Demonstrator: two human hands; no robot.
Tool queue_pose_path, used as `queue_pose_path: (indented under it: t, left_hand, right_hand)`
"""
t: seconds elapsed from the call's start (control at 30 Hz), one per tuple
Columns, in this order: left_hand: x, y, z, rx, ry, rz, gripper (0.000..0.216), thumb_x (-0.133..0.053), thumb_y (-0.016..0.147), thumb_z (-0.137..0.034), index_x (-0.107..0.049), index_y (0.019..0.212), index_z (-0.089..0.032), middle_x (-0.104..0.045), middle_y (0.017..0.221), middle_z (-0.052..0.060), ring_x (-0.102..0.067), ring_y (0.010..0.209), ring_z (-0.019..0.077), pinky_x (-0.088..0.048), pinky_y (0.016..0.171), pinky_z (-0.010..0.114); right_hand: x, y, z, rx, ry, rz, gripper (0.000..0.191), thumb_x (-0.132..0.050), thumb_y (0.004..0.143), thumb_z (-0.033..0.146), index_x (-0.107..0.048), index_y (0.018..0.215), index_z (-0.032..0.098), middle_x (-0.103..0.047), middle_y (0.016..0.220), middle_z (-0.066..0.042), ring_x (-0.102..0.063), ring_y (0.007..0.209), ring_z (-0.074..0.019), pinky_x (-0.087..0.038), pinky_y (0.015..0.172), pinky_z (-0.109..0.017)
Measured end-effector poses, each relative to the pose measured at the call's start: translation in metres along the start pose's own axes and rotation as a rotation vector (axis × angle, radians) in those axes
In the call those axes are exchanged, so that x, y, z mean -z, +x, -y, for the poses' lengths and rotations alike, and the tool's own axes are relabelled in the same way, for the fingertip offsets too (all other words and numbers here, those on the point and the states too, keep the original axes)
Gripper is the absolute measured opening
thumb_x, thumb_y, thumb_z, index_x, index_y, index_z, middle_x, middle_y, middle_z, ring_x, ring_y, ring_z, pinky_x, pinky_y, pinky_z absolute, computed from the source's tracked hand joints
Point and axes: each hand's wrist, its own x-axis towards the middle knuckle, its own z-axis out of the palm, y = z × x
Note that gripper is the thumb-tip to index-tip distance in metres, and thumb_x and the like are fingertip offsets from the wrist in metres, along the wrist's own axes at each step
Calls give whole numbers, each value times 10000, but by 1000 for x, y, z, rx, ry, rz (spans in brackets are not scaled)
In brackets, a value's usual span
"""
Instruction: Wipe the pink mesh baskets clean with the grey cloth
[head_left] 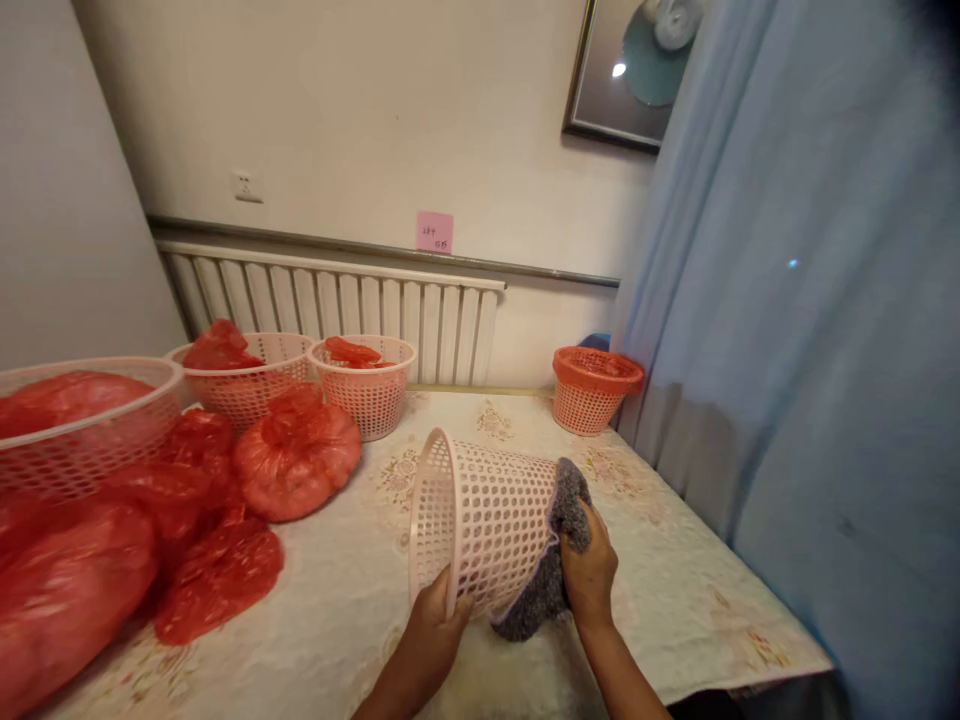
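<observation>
A pale pink perforated plastic basket (480, 515) lies tipped on its side on the table, its open mouth facing left. My left hand (435, 625) grips the basket's lower rim, fingers closed around it. My right hand (589, 575) presses a grey fuzzy cloth (559, 560) against the basket's bottom, fingers closed on the cloth. The cloth wraps the base and hangs below it.
Red plastic bags (296, 455) lie heaped at the left. Pink baskets (367, 385) holding red bags stand at the back, a large one (82, 420) at far left. An orange basket (596, 388) sits at back right. A blue curtain (810, 350) hangs on the right, by the table edge (750, 670).
</observation>
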Motion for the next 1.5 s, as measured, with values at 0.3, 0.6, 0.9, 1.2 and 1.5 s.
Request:
queue_pose_path:
  t: [0.3, 0.6, 0.9, 1.2, 1.5]
  left_hand:
    - [13, 17, 10, 40, -141, 104, 384, -551, 758, -144, -601, 1138, -150, -698, 1117, 76, -631, 1032, 242, -467, 942, 349]
    - [22, 29, 21, -8, -178, 118, 382, -548, 757, -138, -603, 1135, -137, -695, 1099, 80, -622, 1011, 244, -456, 943, 346]
    - [26, 18, 20, -81, -56, 149, 267, -489, 837, -204, -633, 1044, -115, -709, 937, 82, -633, 868, 231, -482, 817, 304]
    - [23, 7, 27, -110, 19, 137, 186, -469, 749, -88, -617, 850, -137, -645, 739, 20, -591, 753, 194, -466, 732, 268]
    - [21, 1, 29, -110, -1, 85, 128, -456, 764, -131, -584, 772, -140, -572, 669, -3, -520, 655, 152, -438, 651, 252]
  right_hand:
    - [-16, -47, 3, 47, -21, -25, 474, -504, 767, 251, -538, 1226, 140, -570, 1248, -122, -512, 1171, -284, -412, 989, -481]
    - [-29, -52, 80, 492, 51, 136, 481, -572, 779, 230, -498, 1252, 184, -573, 1253, -91, -431, 1261, -290, -438, 969, -501]
    - [-34, 3, 141, 526, 81, 311, 500, -565, 731, 163, -523, 1229, 174, -578, 1251, -72, -459, 1236, -246, -360, 1057, -463]
    - [-33, 9, 153, 432, 86, 338, 542, -539, 669, 111, -550, 1208, 172, -603, 1210, -71, -492, 1191, -252, -367, 1053, -454]
    - [-35, 4, 147, 484, 63, 322, 514, -538, 707, 131, -537, 1220, 167, -593, 1223, -79, -480, 1204, -244, -366, 1054, -444]
